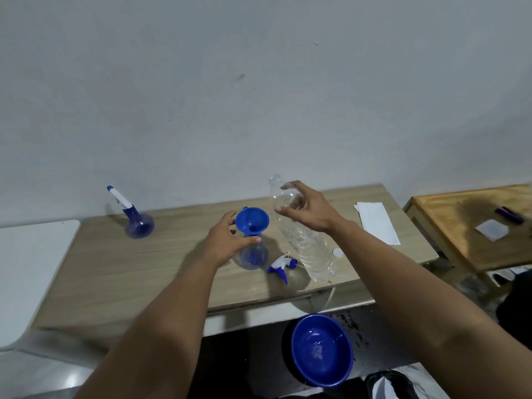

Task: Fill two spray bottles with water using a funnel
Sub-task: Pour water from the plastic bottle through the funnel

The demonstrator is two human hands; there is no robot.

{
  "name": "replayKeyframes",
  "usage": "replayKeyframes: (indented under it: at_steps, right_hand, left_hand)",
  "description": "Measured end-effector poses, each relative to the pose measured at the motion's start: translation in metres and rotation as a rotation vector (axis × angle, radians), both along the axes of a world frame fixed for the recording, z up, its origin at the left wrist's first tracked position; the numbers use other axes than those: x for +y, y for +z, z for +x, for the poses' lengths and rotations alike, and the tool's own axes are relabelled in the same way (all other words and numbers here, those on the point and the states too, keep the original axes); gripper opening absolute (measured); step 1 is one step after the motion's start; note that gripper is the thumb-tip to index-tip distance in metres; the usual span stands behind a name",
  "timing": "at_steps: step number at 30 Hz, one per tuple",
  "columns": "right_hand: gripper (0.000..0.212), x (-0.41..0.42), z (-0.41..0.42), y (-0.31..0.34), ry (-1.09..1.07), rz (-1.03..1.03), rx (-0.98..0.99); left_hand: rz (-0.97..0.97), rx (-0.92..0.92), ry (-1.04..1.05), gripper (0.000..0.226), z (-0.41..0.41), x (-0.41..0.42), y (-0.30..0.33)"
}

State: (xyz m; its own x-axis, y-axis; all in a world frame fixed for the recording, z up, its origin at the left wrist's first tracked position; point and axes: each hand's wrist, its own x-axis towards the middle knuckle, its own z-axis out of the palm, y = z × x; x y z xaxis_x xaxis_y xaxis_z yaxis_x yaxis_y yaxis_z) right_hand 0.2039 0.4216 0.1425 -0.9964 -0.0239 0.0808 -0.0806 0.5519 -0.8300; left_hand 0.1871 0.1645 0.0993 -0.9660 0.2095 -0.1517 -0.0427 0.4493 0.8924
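A round blue-tinted spray bottle [253, 259] stands mid-table with a blue funnel [252, 220] in its neck. My left hand [227, 240] grips that neck, with the thumb across the front just under the funnel. Its blue-and-white spray head [280, 266] lies on the table to the right. A tall clear plastic water bottle [308, 249] stands uncapped beside it, and it looks empty. My right hand [305, 208] hovers at its shoulder, fingers spread and curved, not closed on it. A second spray bottle [138, 223] with its spray head on stands at the far left.
A white bottle cap [337, 252] lies by the clear bottle. A folded white cloth [377, 221] lies at the table's right end. A blue bowl [321, 349] sits on the wet floor below the front edge. A second wooden table [466, 226] stands on the right.
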Motion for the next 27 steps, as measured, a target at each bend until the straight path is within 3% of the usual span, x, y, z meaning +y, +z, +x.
replayKeyframes:
  at_steps: [10, 27]
  right_hand:
    - [0.061, -0.002, -0.002, 0.008, 0.152, 0.294, -0.288]
    - [0.065, 0.000, -0.013, 0.022, 0.167, 0.483, -0.529]
  left_hand:
    - [0.018, 0.083, 0.015, 0.069, 0.007, 0.010, 0.001]
    - [-0.046, 0.115, 0.037, 0.066, 0.004, 0.011, 0.002]
